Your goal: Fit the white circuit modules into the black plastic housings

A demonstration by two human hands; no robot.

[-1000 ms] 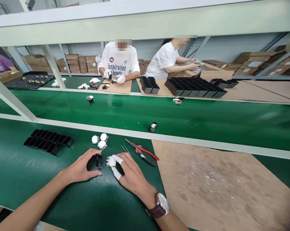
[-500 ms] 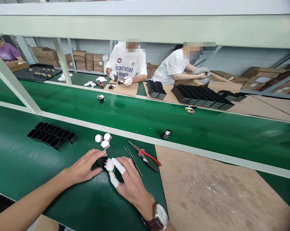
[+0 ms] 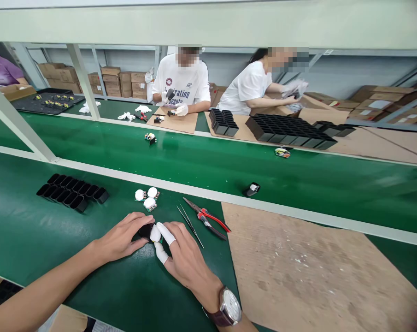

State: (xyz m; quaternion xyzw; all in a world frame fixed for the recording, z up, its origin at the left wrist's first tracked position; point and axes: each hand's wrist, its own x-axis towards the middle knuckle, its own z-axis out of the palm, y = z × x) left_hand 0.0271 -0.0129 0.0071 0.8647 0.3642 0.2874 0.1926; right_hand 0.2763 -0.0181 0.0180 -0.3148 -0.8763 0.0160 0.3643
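Observation:
My left hand (image 3: pixel 127 234) is closed around a small black plastic housing (image 3: pixel 146 230) lying on its side, its opening facing right. In my right hand (image 3: pixel 180 251), with white finger cots on thumb and forefinger, is a circuit board with a white round pad (image 3: pixel 155 234), pinched at the housing's mouth. Part of the board seems to be inside the housing; my fingers hide the rest. Just beyond sit three more circuit boards with white pads (image 3: pixel 149 203). To the right lie tweezers (image 3: pixel 190 226) and red-handled pliers (image 3: pixel 206 218).
Several black housings (image 3: pixel 72 191) stand in rows at the left. A cardboard sheet (image 3: pixel 298 272) covers the right of the bench. Behind a pale rail, a green conveyor belt (image 3: pixel 194 159) carries boards and a filled housing (image 3: pixel 251 189). Co-workers sit across it, beside black housings (image 3: pixel 291 131).
The circuit board in my right hand has moved left, deeper into the housing. Items on the conveyor belt have shifted right. The view has tilted slightly downward.

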